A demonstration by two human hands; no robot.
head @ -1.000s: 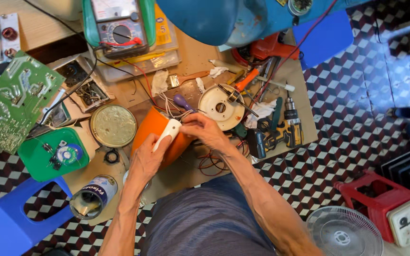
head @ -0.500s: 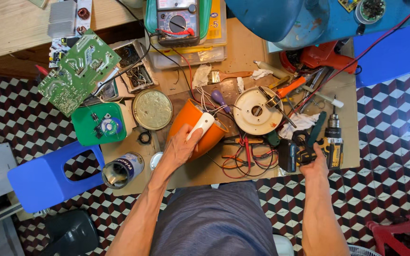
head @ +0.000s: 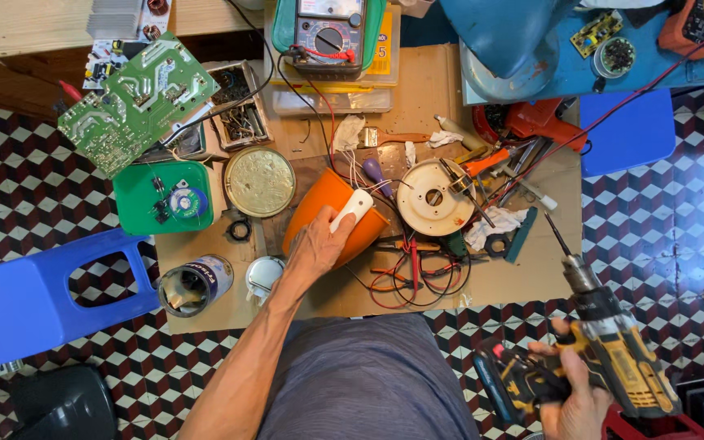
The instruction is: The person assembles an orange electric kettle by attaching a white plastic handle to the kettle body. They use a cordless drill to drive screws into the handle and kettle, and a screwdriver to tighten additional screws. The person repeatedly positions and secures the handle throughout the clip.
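My left hand (head: 315, 246) rests on an orange plastic housing (head: 329, 204) with a white handle (head: 353, 208), holding it down on the cardboard sheet (head: 523, 285). My right hand (head: 574, 391) grips a yellow and black cordless drill (head: 617, 358) lifted off the mat at the lower right, its bit pointing up and away toward the cardboard. A round cream disc (head: 432, 198) with a centre hole lies just right of the orange housing, over a tangle of red and black wires (head: 417, 273).
A green circuit board (head: 140, 102), a green box (head: 165, 198), a round metal lid (head: 259, 181), an open tin can (head: 193, 285), a multimeter (head: 327, 28), loose screwdrivers and pliers (head: 495, 159), and blue stools (head: 38, 293) surround the work area on a checkered floor.
My right hand picked the drill up from the tool pile and pulled it back toward my lap at the lower right. My left hand stayed on the orange housing.
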